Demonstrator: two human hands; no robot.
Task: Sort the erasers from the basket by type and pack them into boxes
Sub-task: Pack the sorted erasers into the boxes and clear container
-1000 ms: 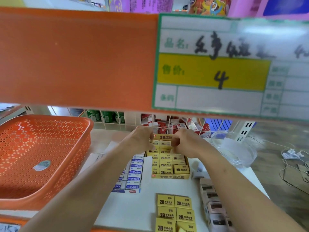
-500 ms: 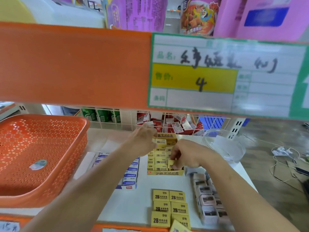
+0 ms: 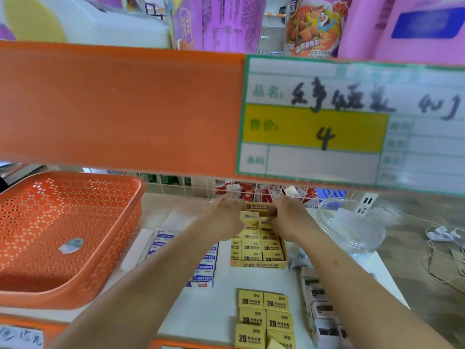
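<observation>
A yellow box [image 3: 259, 265] holds rows of yellow 2B erasers [image 3: 251, 246]. My left hand [image 3: 224, 217] sits at the box's far left corner, its fingers curled round the edge there. At the far end of the box, my right hand [image 3: 289, 215] pinches a yellow eraser [image 3: 263, 222] over the back row. Several loose yellow 2B erasers [image 3: 264, 316] lie near the front edge. A blue and white eraser box [image 3: 206, 267] lies under my left forearm. The orange basket [image 3: 70, 235] at the left shows only a sticker inside.
Grey and white erasers [image 3: 319, 308] line the right side of the white shelf [image 3: 226, 311]. A clear plastic tub [image 3: 352, 225] stands at the back right. An orange shelf edge with a price tag [image 3: 314, 127] hangs low overhead. Red packs [image 3: 271, 193] sit behind a wire divider.
My right hand dipped to the front row of the yellow box, then went back to the far end with an eraser. My left hand stayed at the far left corner.
</observation>
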